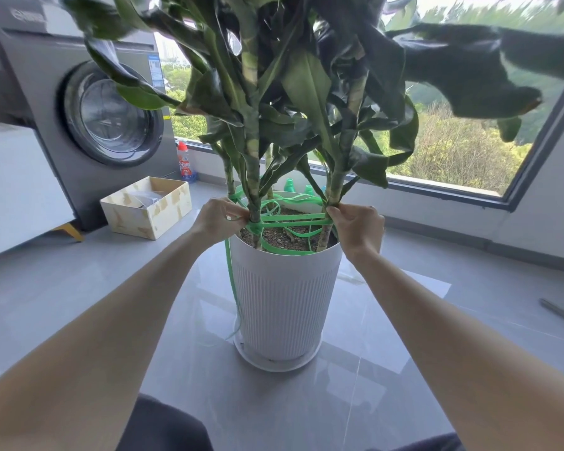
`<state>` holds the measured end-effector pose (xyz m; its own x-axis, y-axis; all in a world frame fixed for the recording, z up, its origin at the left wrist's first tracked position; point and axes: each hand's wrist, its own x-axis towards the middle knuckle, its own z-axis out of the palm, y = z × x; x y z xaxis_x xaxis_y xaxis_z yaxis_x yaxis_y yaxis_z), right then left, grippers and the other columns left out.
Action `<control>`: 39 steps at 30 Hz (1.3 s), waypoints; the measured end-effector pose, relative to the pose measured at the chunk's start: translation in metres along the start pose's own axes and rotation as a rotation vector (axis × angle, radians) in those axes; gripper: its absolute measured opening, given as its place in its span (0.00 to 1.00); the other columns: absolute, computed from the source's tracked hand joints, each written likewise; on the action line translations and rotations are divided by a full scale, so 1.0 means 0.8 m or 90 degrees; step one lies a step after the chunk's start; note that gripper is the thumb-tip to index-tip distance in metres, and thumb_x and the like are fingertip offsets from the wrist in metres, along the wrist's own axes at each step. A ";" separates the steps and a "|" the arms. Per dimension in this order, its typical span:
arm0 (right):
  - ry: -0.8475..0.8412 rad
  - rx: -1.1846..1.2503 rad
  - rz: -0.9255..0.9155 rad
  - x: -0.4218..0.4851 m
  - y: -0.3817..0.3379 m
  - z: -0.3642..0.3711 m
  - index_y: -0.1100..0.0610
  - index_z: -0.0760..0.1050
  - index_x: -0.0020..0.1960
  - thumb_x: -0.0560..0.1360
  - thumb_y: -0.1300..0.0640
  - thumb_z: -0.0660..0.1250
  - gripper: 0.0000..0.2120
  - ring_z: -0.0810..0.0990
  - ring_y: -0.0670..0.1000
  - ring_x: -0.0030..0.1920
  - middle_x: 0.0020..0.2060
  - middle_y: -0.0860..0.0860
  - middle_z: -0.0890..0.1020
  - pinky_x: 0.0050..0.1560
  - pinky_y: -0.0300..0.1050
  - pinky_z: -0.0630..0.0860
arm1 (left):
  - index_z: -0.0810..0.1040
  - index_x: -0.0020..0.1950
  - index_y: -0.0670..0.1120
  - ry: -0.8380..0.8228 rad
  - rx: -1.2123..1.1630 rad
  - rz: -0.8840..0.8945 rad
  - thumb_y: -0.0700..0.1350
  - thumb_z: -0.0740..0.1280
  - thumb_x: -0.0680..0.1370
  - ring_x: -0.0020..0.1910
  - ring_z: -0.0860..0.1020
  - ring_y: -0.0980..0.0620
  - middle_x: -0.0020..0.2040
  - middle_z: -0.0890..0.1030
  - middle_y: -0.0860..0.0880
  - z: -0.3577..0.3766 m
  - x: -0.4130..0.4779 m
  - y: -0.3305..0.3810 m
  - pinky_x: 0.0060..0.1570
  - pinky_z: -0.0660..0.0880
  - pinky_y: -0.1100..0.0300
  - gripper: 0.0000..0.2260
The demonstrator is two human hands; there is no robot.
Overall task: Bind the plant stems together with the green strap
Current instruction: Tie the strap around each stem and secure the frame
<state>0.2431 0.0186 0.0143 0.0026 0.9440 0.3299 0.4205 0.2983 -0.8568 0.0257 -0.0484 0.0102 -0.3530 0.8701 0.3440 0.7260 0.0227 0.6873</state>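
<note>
**Binding at soil level, seen from above.** My left hand (pixel 217 219) pinches the flat green plastic strap (pixel 293 219) where it bunches into a wad against the thick left-hand stem (pixel 254 190). My right hand (pixel 355 226) pinches the same strap against the thinner right-hand stem (pixel 334 190). Both grips are narrow, with fingertips closed on the band.

Between them, several turns of strap run level across the dark potting soil (pixel 280 237). Slack loops lie on the near side of the soil, and a loose tail (pixel 230 281) hangs down the left side of the tall white ribbed plastic pot (pixel 284 304). Further stems (pixel 230 179) stand toward the far side of the pot (whether the strap encloses all of them I cannot tell).

Judgement: the two held stems stand well apart, so the wrap is not yet drawn in. To do this step well, I should:
- anchor the left grip at the wad and pull the slack through with the right;
- keep the band flat rather than twisted;
- draw evenly so the stems lean inward without kinking.
</note>
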 end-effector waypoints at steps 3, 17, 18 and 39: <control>0.001 -0.004 -0.001 0.000 0.000 0.000 0.56 0.84 0.50 0.75 0.54 0.69 0.08 0.77 0.50 0.38 0.39 0.55 0.85 0.42 0.45 0.74 | 0.83 0.52 0.39 0.045 -0.051 -0.032 0.34 0.72 0.71 0.43 0.78 0.50 0.44 0.81 0.46 0.003 -0.002 -0.003 0.42 0.73 0.67 0.10; -0.003 -0.012 -0.001 0.000 0.000 -0.002 0.56 0.84 0.51 0.75 0.53 0.69 0.09 0.77 0.48 0.37 0.39 0.54 0.85 0.38 0.40 0.70 | 0.81 0.56 0.37 -0.035 -0.103 -0.075 0.33 0.67 0.75 0.45 0.75 0.51 0.48 0.78 0.45 0.010 0.003 0.005 0.39 0.68 0.73 0.10; -0.002 -0.010 -0.002 0.001 0.000 -0.002 0.56 0.84 0.51 0.75 0.53 0.69 0.09 0.77 0.48 0.38 0.40 0.54 0.85 0.40 0.41 0.71 | 0.81 0.56 0.37 -0.040 -0.099 -0.070 0.33 0.67 0.75 0.47 0.74 0.50 0.50 0.77 0.45 0.010 0.004 0.004 0.39 0.67 0.73 0.10; -0.008 -0.007 -0.013 0.005 0.004 -0.001 0.56 0.85 0.48 0.74 0.54 0.70 0.08 0.74 0.44 0.31 0.32 0.50 0.81 0.26 0.30 0.64 | 0.83 0.45 0.57 -0.133 -0.026 -0.152 0.39 0.54 0.66 0.61 0.68 0.38 0.59 0.73 0.44 0.028 0.038 -0.026 0.68 0.62 0.44 0.22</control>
<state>0.2452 0.0233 0.0133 -0.0172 0.9393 0.3426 0.4298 0.3163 -0.8457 0.0129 -0.0111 -0.0083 -0.3791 0.9247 0.0339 0.6116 0.2229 0.7591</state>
